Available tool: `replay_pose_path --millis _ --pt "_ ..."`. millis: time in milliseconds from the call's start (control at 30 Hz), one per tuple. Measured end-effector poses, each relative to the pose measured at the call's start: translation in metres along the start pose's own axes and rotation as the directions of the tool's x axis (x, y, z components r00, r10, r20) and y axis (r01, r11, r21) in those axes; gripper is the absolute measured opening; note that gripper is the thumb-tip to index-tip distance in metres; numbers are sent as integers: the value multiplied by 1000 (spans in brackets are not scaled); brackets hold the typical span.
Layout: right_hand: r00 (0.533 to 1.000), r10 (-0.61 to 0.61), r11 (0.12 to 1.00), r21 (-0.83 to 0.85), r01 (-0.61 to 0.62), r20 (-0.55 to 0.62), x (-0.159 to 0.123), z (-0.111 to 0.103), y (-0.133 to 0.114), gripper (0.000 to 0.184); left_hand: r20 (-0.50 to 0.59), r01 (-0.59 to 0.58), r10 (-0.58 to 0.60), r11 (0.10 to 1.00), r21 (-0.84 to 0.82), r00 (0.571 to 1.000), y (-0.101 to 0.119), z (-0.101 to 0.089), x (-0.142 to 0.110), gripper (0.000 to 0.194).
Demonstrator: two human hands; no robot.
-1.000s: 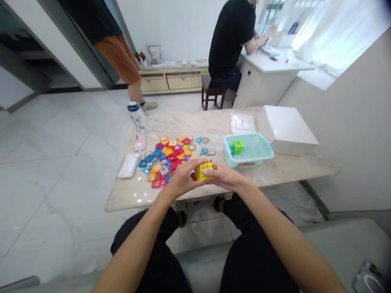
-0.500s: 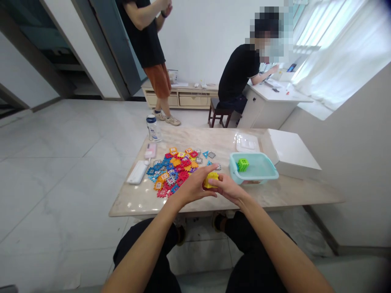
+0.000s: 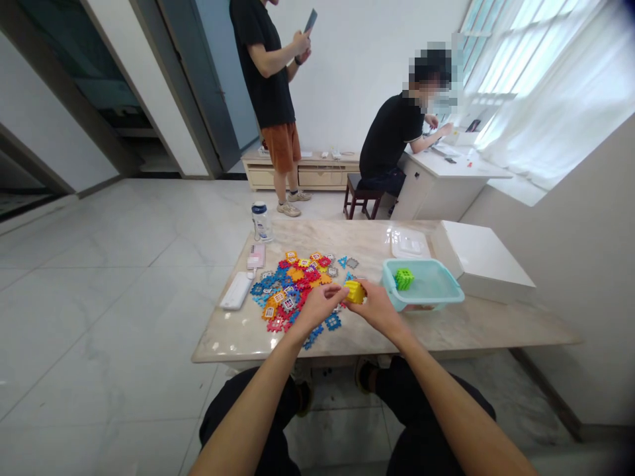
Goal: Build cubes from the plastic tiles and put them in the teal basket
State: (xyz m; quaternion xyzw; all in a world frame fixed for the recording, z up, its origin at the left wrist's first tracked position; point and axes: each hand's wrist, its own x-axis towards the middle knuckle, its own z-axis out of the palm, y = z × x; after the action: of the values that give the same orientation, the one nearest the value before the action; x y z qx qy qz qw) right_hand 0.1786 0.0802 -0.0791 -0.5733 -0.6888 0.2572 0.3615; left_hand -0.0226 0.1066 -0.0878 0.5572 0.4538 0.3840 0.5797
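Note:
A small yellow cube of snap-together tiles (image 3: 355, 291) is pinched between my two hands above the marble table (image 3: 446, 327). My left hand (image 3: 318, 305) closes on it from the left, my right hand (image 3: 378, 305) from the right. Just left of my hands lies a heap of flat coloured plastic tiles (image 3: 292, 284) in red, blue, orange and grey. To the right stands a light blue tub (image 3: 424, 284) with a green tile cube (image 3: 404, 278) inside it.
A white box (image 3: 483, 259), a clear lid (image 3: 411, 246), a water bottle (image 3: 260, 221), a pink phone (image 3: 256, 256) and a white device (image 3: 237, 290) sit on the table. One person sits at a desk (image 3: 391, 142); another stands by the door (image 3: 275, 79).
The view has tilted upward, so more of the room and both people show. My hands have stayed closed round the yellow cube, shifting slightly right toward the tub.

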Motion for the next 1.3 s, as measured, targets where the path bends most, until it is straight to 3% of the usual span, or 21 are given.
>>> replay_pose_path --millis 100,200,400,500,667,767,933,1067,1300 --pt "994 -86 993 -71 90 61 -2 5 -4 35 26 21 -21 1000 0 999 2 5 -4 56" --pt "990 -111 986 -115 121 92 -3 8 -4 46 48 9 -9 1000 13 999 3 9 -7 52" --pt "983 -160 976 -133 170 87 -4 14 -2 60 -92 7 2 995 95 996 6 13 -9 39" --pt "983 -175 975 -130 181 57 -3 16 -1 68 -93 -4 14 995 99 996 9 17 -9 40" --pt "990 -135 989 -54 136 30 0 4 -2 63 -30 -47 49 997 69 998 17 20 -8 47" --pt "992 -122 989 78 125 -37 -2 -14 -8 59 43 -54 57 995 -79 997 26 15 -7 54" --pt "981 -182 956 222 194 -72 -9 -37 -25 58 246 106 -35 954 -280 969 37 5 -12 62" --pt "975 -220 936 282 212 0 -11 -38 -32 57 340 149 -45 946 -288 939 38 4 -17 62" --pt "950 -311 927 230 296 28 -14 -31 -25 60 342 214 -111 936 -280 933 34 6 -18 55"
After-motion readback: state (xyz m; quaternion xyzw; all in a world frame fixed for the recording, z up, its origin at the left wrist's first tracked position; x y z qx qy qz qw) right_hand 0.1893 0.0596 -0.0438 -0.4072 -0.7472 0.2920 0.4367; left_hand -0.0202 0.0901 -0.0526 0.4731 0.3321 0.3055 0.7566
